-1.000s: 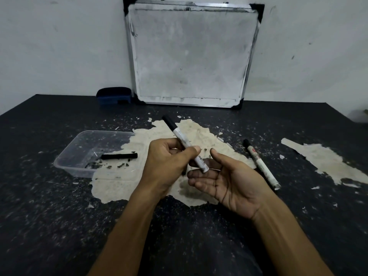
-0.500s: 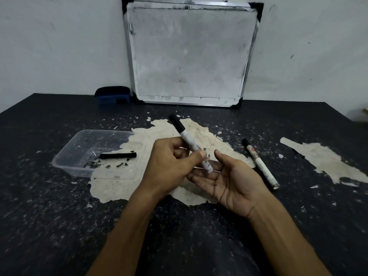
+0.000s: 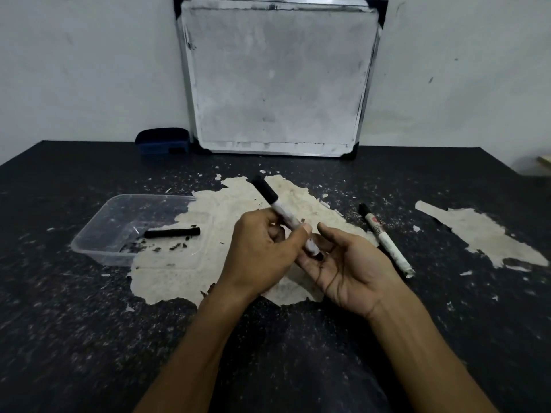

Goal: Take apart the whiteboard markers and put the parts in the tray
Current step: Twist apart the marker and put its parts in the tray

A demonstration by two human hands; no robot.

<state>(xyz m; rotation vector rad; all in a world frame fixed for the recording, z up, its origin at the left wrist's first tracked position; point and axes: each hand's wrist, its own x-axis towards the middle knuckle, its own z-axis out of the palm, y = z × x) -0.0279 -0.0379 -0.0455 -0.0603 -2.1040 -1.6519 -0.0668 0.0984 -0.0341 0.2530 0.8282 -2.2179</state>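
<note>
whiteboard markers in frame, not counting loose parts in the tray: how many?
2. One marker is held in the left hand, its lower end over the open right hand. The second marker lies on the table, right of the hands. None seem hidden.

Tray (image 3: 98, 234) on tabletop (image 3: 59, 323), left of centre; marker part (image 3: 172, 232) lies inside it. Both hands at centre, right of tray: left hand (image 3: 262, 251) grips a marker (image 3: 283, 217) tilted over the right hand (image 3: 348, 263). Second marker (image 3: 386, 241) on tabletop just right of hands. Whiteboard (image 3: 277, 76) stands behind against wall, eraser (image 3: 163, 141) at its left.
</note>
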